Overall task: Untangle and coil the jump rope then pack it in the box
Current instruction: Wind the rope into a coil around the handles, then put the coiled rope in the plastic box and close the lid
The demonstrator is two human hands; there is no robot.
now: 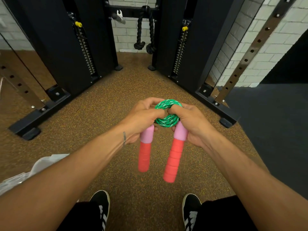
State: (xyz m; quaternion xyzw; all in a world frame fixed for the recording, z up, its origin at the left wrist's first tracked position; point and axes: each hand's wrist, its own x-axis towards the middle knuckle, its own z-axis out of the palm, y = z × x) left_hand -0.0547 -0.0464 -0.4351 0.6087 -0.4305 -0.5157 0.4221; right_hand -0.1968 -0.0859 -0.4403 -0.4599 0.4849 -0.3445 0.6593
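Frame centre: green braided jump rope (168, 112) wound in tight coil, held above speckled brown floor (103, 117). Left hand (143, 117) and right hand (188, 120) both clamped on coil, thumbs meeting at its middle. 2 handles (174, 157), pink tops, coral grips, hang down side by side. Clear plastic bag (33, 169) lower left. Black cable machine (70, 47) fills upper frame.
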